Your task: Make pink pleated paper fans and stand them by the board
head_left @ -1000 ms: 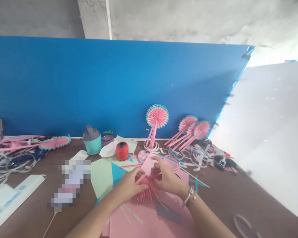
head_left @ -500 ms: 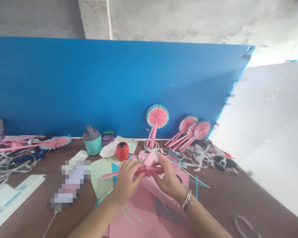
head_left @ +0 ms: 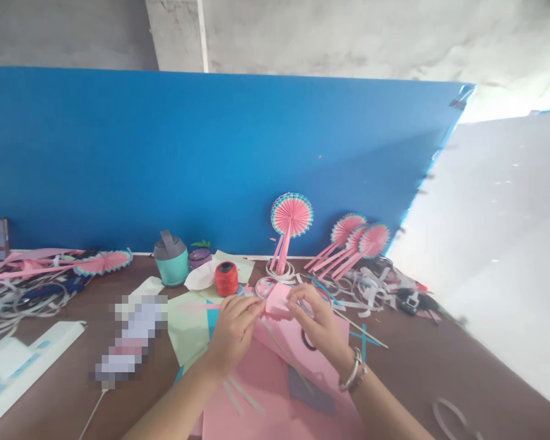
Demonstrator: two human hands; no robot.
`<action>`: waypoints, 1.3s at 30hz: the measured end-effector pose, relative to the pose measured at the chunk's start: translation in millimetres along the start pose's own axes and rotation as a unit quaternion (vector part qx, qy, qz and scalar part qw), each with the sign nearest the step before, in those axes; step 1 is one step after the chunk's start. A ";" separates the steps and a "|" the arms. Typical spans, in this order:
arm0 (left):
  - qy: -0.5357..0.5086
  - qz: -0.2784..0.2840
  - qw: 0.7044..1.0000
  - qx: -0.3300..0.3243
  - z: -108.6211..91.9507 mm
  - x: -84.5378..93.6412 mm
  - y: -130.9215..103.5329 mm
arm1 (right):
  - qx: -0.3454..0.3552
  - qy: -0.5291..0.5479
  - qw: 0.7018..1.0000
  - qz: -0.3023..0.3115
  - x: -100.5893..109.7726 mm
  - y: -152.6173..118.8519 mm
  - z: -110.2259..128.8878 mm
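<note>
My left hand (head_left: 236, 327) is closed, its fingertips pressed on the left side of a folded pink paper (head_left: 278, 299). At the paper's right edge, my right hand (head_left: 315, 319) has its thumb and fingers drawn together in a pinch; a bracelet circles that wrist. A faint, blurred pink strip sticks out to the left behind my left hand. Below both hands lie large pink paper sheets (head_left: 252, 391) with pale thin strips on them. Scissors, of which a dark ring handle (head_left: 308, 341) shows, are partly hidden by my right hand.
A finished pleated pink fan (head_left: 292, 215) leans on the blue panel, with several more (head_left: 360, 237) to its right. Red thread spool (head_left: 227, 279), teal cup (head_left: 172, 264) and pale green paper (head_left: 186, 324) stand or lie at left. White strips (head_left: 371, 290) clutter the right back.
My right hand's fingers have shifted on the folded pink paper and its wrist has moved slightly right. The pink paper has turned, showing a broader flat face; the strip at left has risen.
</note>
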State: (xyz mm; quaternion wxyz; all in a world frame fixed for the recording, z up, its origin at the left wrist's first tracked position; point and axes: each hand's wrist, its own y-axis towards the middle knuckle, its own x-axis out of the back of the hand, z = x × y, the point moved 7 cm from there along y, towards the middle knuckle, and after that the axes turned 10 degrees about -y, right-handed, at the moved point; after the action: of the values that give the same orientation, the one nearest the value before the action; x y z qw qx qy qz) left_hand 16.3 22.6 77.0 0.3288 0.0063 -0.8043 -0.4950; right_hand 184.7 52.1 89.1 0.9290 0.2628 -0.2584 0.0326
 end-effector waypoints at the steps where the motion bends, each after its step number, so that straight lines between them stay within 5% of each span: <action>1: 0.000 0.001 1.000 -0.005 -1.0 0.0 -0.1 | -0.027 0.033 0.998 0.036 -5.3 0.6 -3.6; 5: -0.012 0.011 1.000 -0.016 -5.4 -0.4 0.5 | -0.124 0.105 0.975 0.152 -24.2 -2.6 -12.8; 9: -0.036 0.025 0.999 -0.027 -9.9 -1.7 1.0 | -0.173 0.134 0.957 0.192 -28.8 -6.8 -15.8; 24: -0.062 -0.009 0.997 -0.037 -11.8 -1.3 -3.3 | -0.195 0.141 0.954 0.177 -28.5 -6.5 -11.5; 39: -0.076 0.017 0.996 -0.035 -13.4 -4.1 -4.0 | -0.186 0.144 0.956 0.174 -28.2 -6.9 -9.7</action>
State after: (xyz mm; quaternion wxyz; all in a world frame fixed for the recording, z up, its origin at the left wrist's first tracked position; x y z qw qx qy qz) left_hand 25.4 11.3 75.6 0.2748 -0.0568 -0.8091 -0.5164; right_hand 166.1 53.1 64.8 0.9688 0.0284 -0.1651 0.1826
